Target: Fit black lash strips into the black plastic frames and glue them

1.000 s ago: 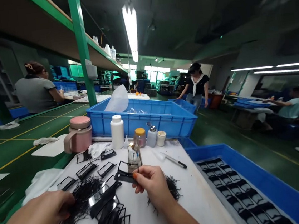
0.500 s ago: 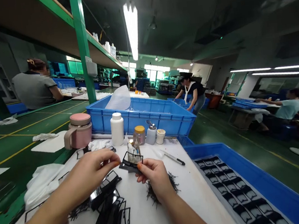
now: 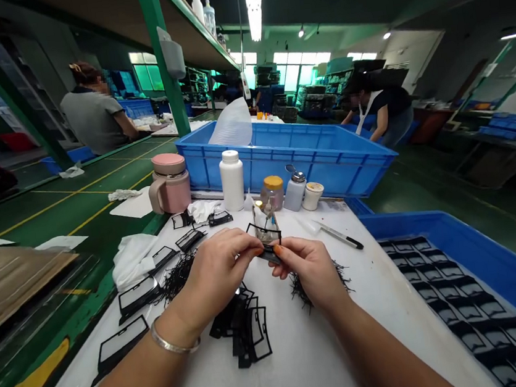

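Both hands pinch one small black rectangular frame piece (image 3: 265, 236) above the white worktable (image 3: 300, 362). My left hand (image 3: 220, 269), with a bracelet on its wrist, grips the piece's left side with fingers closed. From the right, my right hand (image 3: 308, 265) holds the lower edge between thumb and fingertips. Under the hands lies a heap of black frame pieces (image 3: 245, 325). A tangle of thin black trimmings (image 3: 176, 274) sits to the left, and another tangle (image 3: 299, 285) shows beneath my right hand.
A pink mug (image 3: 170, 182), a white bottle (image 3: 232, 179), small jars (image 3: 273, 192) and a pen (image 3: 340, 236) stand behind. A blue crate (image 3: 291, 161) sits at the back. At right, a blue tray (image 3: 488, 254) holds rows of black pieces. White cloths (image 3: 133, 260) lie left. Other people work nearby.
My left hand left the pile of trimmings and came up to grip the frame piece with my right. The view tilted down and shifted, bringing the table closer.
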{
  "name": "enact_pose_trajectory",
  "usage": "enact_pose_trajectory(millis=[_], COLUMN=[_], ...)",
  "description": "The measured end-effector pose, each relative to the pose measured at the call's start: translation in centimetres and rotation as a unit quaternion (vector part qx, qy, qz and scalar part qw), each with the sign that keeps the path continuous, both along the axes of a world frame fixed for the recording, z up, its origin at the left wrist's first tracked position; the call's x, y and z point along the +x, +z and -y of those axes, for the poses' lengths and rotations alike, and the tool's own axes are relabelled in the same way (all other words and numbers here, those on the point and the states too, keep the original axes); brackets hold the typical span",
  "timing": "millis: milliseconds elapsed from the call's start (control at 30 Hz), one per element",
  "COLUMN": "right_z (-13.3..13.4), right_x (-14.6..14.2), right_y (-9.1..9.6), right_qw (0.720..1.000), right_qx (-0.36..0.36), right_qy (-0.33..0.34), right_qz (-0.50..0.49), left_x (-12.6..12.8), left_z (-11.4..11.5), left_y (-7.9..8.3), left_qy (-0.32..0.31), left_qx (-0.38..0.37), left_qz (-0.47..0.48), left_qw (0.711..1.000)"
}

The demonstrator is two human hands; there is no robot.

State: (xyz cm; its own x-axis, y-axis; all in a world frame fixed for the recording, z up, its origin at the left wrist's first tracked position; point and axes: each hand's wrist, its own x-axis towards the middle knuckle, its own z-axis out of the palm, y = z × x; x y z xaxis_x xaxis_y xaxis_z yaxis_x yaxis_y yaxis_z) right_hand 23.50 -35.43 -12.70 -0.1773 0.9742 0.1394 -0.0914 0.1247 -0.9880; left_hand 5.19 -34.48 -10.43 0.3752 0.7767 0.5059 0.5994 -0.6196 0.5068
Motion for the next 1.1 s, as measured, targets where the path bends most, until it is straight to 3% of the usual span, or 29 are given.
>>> enact_pose_trajectory(millis=[333, 567, 1100], right_z=[-0.33, -0.43, -0.34], right_x=[0.22, 0.04, 0.01], right_y=[-0.26, -0.61, -0.24], right_qw=[0.999, 0.994, 0.996], right_qx=[0.001, -0.076, -0.067], right_qy=[-0.044, 0.015, -0.006], right_qz=[-0.008, -0.078, -0.061], left_x=[-0.06, 0.37, 0.09], left_z=[0.05, 0.01, -0.06], left_y=[0.35, -0.12, -0.08], left_qy=[-0.001, -0.006, 0.033], left_qx=[0.017, 0.007, 0.046], left_qz=[-0.026, -0.022, -0.053], left_qw=[1.000, 1.000, 0.997])
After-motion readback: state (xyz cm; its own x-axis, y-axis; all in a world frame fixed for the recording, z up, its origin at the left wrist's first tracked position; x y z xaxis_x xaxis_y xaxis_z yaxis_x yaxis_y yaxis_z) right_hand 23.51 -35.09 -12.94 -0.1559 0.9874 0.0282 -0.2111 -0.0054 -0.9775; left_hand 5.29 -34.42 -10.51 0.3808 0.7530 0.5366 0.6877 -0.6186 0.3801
